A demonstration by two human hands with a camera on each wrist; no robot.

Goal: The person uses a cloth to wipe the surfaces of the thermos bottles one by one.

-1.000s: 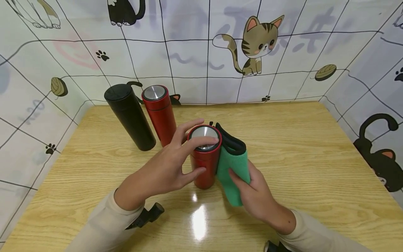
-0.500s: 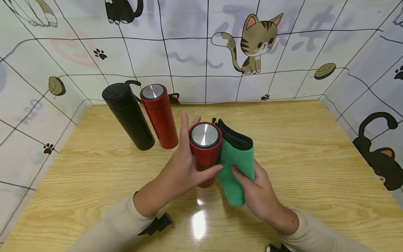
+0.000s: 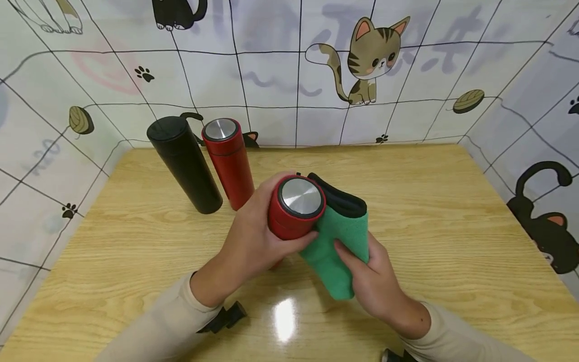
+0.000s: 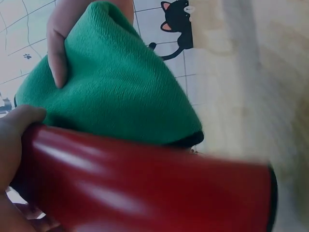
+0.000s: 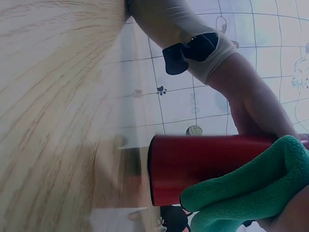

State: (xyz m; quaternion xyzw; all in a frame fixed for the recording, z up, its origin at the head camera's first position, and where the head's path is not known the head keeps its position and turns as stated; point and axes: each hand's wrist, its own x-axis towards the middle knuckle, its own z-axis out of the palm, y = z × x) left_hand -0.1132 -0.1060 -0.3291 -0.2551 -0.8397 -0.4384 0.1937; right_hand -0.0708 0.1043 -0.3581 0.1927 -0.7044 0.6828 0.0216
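My left hand [image 3: 244, 246] grips a red thermos flask [image 3: 289, 226] with a shiny silver lid top, thumb on its near side. The flask leans with its lid toward me, and its base shows off the table in the right wrist view. My right hand [image 3: 377, 286] holds a folded green cloth [image 3: 346, 241] with a black border, thumb on the near face. The cloth lies against the flask's right side. In the left wrist view the flask [image 4: 145, 183] spans the lower part, beside the cloth [image 4: 111, 101]. Most of my left fingers are hidden behind the flask.
A black flask [image 3: 187, 168] and a second red flask [image 3: 231, 171] stand upright side by side at the back left of the wooden table [image 3: 429, 226]. Walls printed with cats [image 3: 368, 58] close off the back and sides.
My left hand has gone from touching the lid to gripping the flask's body. The flask has come up off the table and tilted. My right hand still holds the cloth, barely moved.
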